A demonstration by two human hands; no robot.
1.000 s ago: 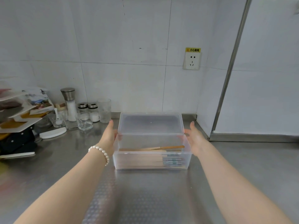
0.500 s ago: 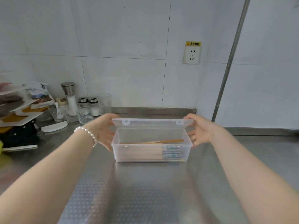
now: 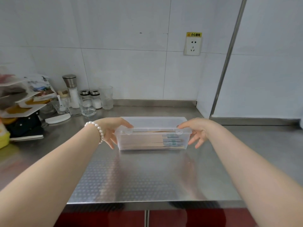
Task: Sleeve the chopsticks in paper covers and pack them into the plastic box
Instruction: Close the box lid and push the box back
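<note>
Plastic box [image 3: 152, 143] set on steel tabletop [image 3: 139, 177], lid lowered; sleeved chopsticks [image 3: 170, 141] seen inside. Left hand [image 3: 113, 128] and right hand [image 3: 198, 130] placed at box ends, fingers spread, thumbs on lid's front corners.

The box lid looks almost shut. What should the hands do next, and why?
Probably press the lid down at its front corners until the two clips snap. It already lies over the box, but a thin gap shows along the front edge. The left hand and right hand sit at those corners, and the sleeved chopsticks are inside.
</note>
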